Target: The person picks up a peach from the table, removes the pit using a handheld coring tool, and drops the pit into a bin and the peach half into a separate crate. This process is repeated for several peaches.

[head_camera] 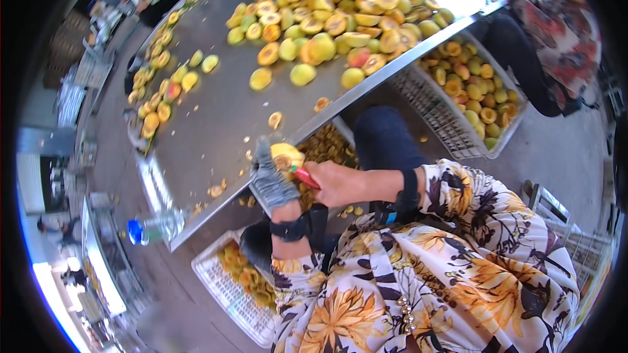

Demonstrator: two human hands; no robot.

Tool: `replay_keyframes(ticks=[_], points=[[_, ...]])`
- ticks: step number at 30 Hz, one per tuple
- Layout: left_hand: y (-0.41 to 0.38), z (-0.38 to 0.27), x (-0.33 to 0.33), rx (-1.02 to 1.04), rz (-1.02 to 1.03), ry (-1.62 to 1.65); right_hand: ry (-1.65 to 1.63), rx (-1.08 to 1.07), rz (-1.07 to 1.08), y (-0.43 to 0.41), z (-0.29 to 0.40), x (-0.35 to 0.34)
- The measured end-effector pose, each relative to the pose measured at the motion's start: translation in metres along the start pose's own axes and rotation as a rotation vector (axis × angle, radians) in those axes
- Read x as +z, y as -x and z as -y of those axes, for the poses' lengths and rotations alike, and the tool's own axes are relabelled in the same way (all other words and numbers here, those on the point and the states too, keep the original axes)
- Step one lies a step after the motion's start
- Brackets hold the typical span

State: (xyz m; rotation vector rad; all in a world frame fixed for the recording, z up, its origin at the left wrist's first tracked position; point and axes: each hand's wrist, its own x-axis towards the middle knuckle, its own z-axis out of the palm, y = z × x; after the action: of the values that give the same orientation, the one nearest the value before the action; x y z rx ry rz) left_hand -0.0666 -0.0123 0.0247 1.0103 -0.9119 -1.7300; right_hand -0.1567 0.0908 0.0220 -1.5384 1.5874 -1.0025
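Observation:
My left hand (274, 176), in a grey knit glove, holds a halved yellow peach (286, 155) just past the edge of the metal table (211, 132). The cut side, with a brownish centre, faces my right. In my bare right hand (336, 184) is a small tool with a red handle (306, 177); its green-collared tip meets the fruit's centre, and the working end is hidden. Below both hands, a container holds brown pits and scraps (329, 144). A large heap of halved peaches (333, 14) lies on the table's far part.
White plastic crates of peach halves stand at right (441, 122) and lower left (211, 264). A clear bottle with a blue cap (162, 225) is at the table's left corner. More halves (157, 103) line the far left edge. Other people sit at upper right and upper left.

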Motion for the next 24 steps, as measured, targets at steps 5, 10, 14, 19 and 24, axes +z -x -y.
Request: replay_keyframes(ticks=[5,10,14,19,24], points=[[-0.002,-0.002,-0.029,-0.085,0.048,0.074,-0.070,0.125,0.112,-0.001,0.014,0.016],[0.002,-0.026,-0.035,-0.336,0.265,0.142,-0.003,0.034,0.131,-0.002,0.016,0.025],[0.000,-0.011,-0.049,0.069,0.030,0.031,-0.346,0.294,0.390,-0.014,0.038,0.012],[0.002,-0.012,-0.062,-0.335,0.236,0.181,-0.481,0.435,0.579,-0.014,0.048,0.003],[-0.001,-0.017,-0.068,-0.174,0.117,0.113,-0.474,0.477,0.607,-0.024,0.048,0.009]])
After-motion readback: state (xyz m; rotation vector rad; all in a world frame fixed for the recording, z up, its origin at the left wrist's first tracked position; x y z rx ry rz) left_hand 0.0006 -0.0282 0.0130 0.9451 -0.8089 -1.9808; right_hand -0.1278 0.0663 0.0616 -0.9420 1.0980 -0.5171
